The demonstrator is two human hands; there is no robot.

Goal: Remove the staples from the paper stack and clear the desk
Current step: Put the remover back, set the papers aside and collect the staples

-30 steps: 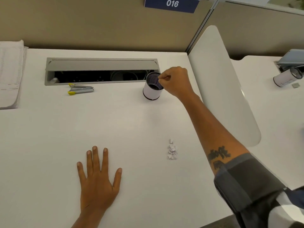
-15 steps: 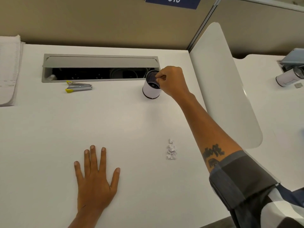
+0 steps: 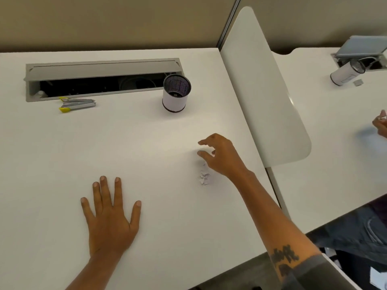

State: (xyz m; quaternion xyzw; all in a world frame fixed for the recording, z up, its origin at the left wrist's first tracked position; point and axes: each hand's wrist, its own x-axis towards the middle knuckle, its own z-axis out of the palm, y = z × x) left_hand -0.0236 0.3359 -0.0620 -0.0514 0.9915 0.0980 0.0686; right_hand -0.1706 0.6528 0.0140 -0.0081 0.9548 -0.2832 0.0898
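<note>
The right hand [image 3: 222,155] hovers with its grip spread, paper scraps [image 3: 204,177] just beneath; the left hand [image 3: 111,218] lies flat on the tabletop [image 3: 146,132].

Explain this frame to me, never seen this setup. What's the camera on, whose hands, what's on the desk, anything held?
There is no robot here. A person wears a wide-angle camera on the head, which looks forward and down, so both hands are the wearer's own.

The left hand lies flat on the white desk, fingers spread, and holds nothing. The right hand hovers open, fingers curled and apart, just above a small pile of paper scraps. It seems to hold nothing.

Farther back stand a mesh pen cup and a staple remover with yellow tips, beside an open cable tray. A white divider splits off the next desk, where another person's hand shows at the edge.
</note>
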